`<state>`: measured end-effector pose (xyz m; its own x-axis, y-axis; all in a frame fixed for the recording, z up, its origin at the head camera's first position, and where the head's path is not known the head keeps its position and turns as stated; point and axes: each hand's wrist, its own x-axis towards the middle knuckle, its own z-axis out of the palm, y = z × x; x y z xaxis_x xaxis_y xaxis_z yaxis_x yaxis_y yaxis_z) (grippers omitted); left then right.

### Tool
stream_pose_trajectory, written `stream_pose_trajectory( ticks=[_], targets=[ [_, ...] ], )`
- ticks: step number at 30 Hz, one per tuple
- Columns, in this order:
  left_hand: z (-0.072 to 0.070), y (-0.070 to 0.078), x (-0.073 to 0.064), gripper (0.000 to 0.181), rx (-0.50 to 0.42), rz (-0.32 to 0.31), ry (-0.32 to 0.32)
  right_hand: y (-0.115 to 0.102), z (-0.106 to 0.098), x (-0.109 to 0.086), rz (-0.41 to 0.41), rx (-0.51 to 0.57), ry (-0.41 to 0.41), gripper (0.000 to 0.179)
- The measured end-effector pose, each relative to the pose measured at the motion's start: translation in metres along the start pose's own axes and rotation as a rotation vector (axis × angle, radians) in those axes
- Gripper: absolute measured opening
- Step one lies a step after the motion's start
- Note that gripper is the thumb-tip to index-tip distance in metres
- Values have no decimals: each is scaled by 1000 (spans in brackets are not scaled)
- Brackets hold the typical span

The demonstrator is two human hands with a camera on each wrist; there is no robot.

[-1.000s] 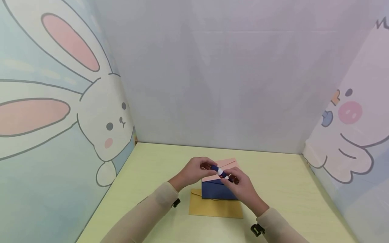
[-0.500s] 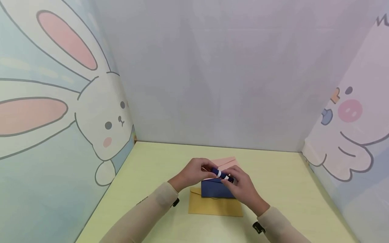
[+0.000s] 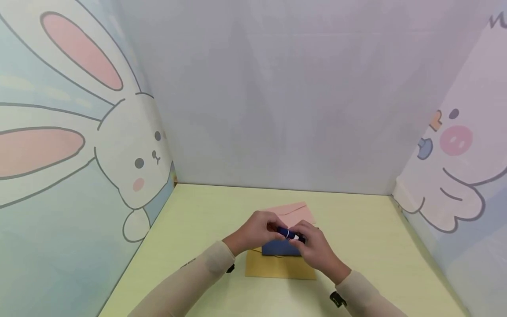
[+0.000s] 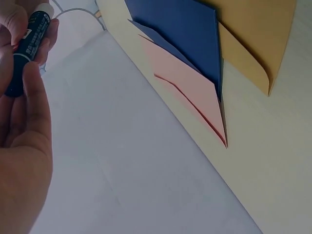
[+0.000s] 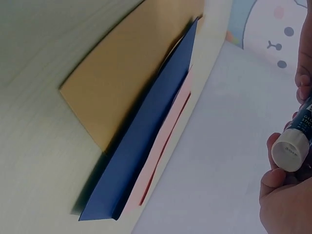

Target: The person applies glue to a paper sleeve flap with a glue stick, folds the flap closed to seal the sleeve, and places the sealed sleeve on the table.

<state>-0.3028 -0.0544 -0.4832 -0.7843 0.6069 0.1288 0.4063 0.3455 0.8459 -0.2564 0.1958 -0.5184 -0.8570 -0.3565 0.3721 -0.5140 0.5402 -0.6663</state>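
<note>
Between both hands, above the envelopes, is a dark blue glue stick (image 3: 286, 233) with a white end. My left hand (image 3: 255, 231) pinches its blue cap end from the left. From the other side my right hand (image 3: 316, 247) grips the body near the white base (image 5: 291, 150), whose round end faces the right wrist camera. Below lie three overlapping envelopes: a pink envelope (image 3: 295, 214) at the back, a navy blue envelope (image 3: 279, 248) in the middle and a yellow envelope (image 3: 281, 267) in front. The hands cover part of the pink and blue ones in the head view.
The envelopes lie on a pale yellow table (image 3: 356, 246). A grey-white backdrop (image 3: 285, 110) rises behind its far edge. Side panels with a cartoon rabbit (image 3: 132, 149) and another cartoon animal (image 3: 455, 176) border it left and right.
The two hands have drawn closer together, and the white band between the glue stick's cap and body has narrowed to a thin line. The hands have also lowered slightly.
</note>
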Motion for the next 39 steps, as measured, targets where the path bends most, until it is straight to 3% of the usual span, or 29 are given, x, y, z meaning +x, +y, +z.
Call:
stream_pose_trajectory(
  ticks=[8, 16, 18, 21, 25, 29, 32, 39],
  targets=[
    [6, -1, -2, 19, -22, 41, -5, -6, -2, -3, 87, 64, -47, 18],
    [0, -7, 3, 29, -37, -20, -5, -2, -7, -1, 62, 40, -39, 12],
    [-3, -9, 3, 36, -14, -38, -7, 1, -12, 1, 108, 23, -49, 11],
    [-9, -12, 1, 40, 23, -64, 17, 11, -23, 4, 269, -11, -50, 17],
    [-18, -19, -4, 33, 53, -105, 85, 37, -44, 5, 511, -71, -9, 33],
    [-21, -26, -8, 27, 70, -118, 108, 68, -63, 5, 666, -135, 5, 46],
    [-20, -29, -9, 25, 87, -114, 113, 88, -69, 6, 714, -173, -10, 47],
    [-16, -27, -9, 23, 80, -110, 116, 120, -57, 11, 669, -313, -57, 33]
  ],
)
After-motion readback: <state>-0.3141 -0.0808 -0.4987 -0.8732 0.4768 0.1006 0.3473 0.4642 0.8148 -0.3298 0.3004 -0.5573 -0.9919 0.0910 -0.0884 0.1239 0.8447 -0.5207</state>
